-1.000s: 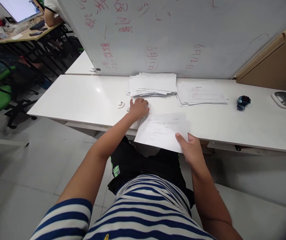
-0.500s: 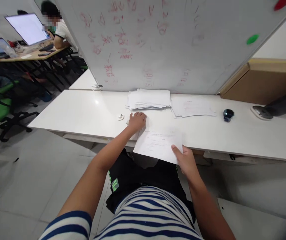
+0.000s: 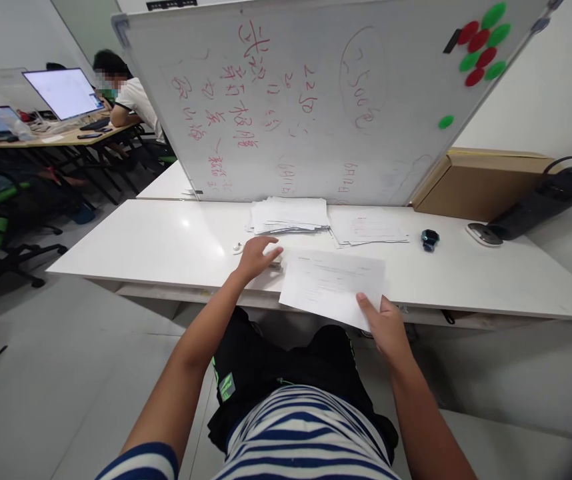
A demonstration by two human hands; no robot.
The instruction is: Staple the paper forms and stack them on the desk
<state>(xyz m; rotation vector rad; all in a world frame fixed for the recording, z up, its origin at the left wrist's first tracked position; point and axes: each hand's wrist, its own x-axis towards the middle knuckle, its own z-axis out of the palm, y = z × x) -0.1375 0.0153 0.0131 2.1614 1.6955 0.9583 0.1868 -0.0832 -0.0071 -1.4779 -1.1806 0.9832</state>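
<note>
Moved: left hand (image 3: 257,259) has loosened and drawn left, apart from the printed sheet (image 3: 331,283).
Left hand: released, fingers parted, just left of a small grey object (image 3: 276,265).
Sheet: right of that object; long axis left–right, right end nearer, overhanging the near edge of the desk (image 3: 126,240).
Right hand (image 3: 389,327): pinching the sheet's near-right corner, thumb uppermost.
Cardboard box (image 3: 481,190): far right; contents hidden.

A cardboard box (image 3: 476,183) stands beside the whiteboard (image 3: 286,100).
</note>
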